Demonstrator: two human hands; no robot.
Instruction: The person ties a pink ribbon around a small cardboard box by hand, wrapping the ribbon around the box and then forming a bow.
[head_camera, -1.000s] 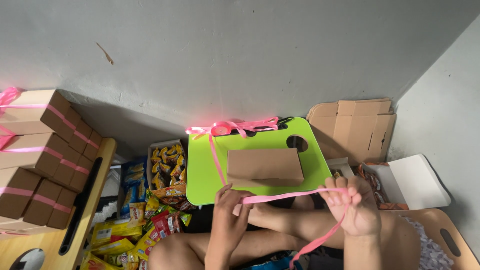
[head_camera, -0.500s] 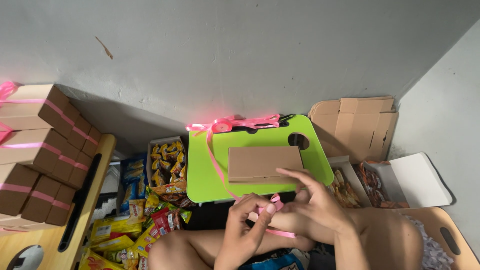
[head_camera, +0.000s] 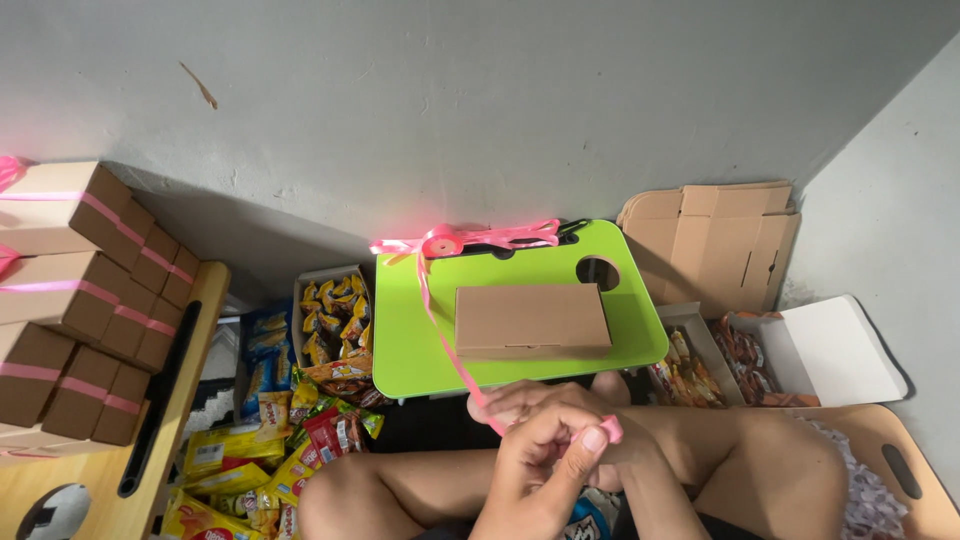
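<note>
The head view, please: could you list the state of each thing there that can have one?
Brown cardboard box on the green lap table: closed, no ribbon on it.
Pink ribbon: unrolled from its spool, run to the hands.
Left hand: pinching the ribbon.
Right hand: on the ribbon, mostly hidden.
Stacked brown boxes: closed, ribboned.
White box: open.
Cardboard blanks: flat, unfolded.
</note>
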